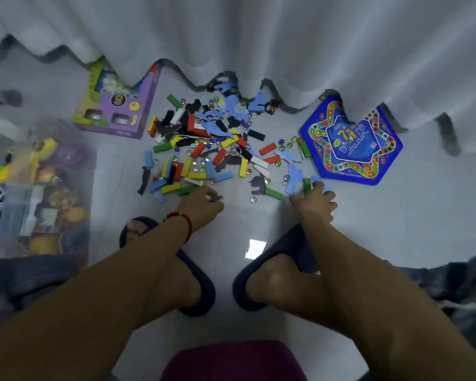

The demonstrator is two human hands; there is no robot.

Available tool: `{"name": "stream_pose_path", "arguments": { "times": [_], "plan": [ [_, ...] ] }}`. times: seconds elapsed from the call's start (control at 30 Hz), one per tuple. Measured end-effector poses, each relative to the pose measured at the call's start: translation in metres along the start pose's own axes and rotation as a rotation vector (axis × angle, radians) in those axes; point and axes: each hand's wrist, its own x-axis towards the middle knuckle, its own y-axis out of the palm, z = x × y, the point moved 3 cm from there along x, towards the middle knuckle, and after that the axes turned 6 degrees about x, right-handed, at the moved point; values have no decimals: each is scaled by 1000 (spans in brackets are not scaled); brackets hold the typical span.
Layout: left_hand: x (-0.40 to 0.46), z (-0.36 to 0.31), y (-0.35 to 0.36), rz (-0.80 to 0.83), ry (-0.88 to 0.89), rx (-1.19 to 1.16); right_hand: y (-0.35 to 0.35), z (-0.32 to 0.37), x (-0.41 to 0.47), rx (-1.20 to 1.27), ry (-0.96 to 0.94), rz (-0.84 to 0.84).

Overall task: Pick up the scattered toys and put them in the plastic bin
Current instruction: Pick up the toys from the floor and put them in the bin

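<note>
Green block (307, 185) and blue foam pieces (294, 182) sit gripped in my right hand (315, 202); my left hand (201, 204) pinches something small beside the toy pile (204, 144).

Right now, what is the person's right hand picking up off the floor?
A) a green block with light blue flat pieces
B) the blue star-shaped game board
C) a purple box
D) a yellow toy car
A: the right hand has its fingers curled round a green block and light blue flat pieces, while the blue star-shaped game board lies untouched beside it.
</note>
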Motion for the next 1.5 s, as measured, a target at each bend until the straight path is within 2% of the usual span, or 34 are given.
{"name": "stream_pose_path", "arguments": {
  "times": [0.2, 0.33, 0.47, 0.7, 0.83, 1.03, 1.13, 1.2, 1.3, 1.37, 1.43, 1.47, 1.5],
  "plan": [
    [16, -6, 29, 27, -81, -21, 17, 17, 38, -40, 74, -79],
    [21, -11, 40, 37, -92, -10, 20, 6, 45, -41, -39, -143],
    [20, -13, 47, 57, -98, 7, 22, 8, 51, -36, -97, -73],
    [16, -10, 53, 76, -80, -17, 15, 8, 64, 69, 29, 32],
    [12, -5, 49, 65, -84, -3, 23, 6, 62, -67, -69, 35],
    [8, -1, 45, 79, -101, 30, 23, 15, 62, -82, -138, -2],
    [8, -7, 46, 88, -125, -45, 15, 9, 55, -18, -80, 3],
    [5, -17, 50, 105, -155, -184, 5, 6, 41, 25, -65, -68],
    [-3, -39, 56, 144, -244, -499, -7, 12, 4, 71, -238, -160],
    [0, -44, 61, 170, -307, -728, 0, 26, -32, 37, -550, -6],
    [3, -46, 62, 189, -328, -989, 19, 38, -71, -99, -853, 263],
    [5, -43, 61, 174, -325, -1049, 28, 38, -82, -141, -924, 346],
    [8, -39, 58, 145, -327, -1035, 33, 37, -84, -119, -909, 368]
  ]
}}
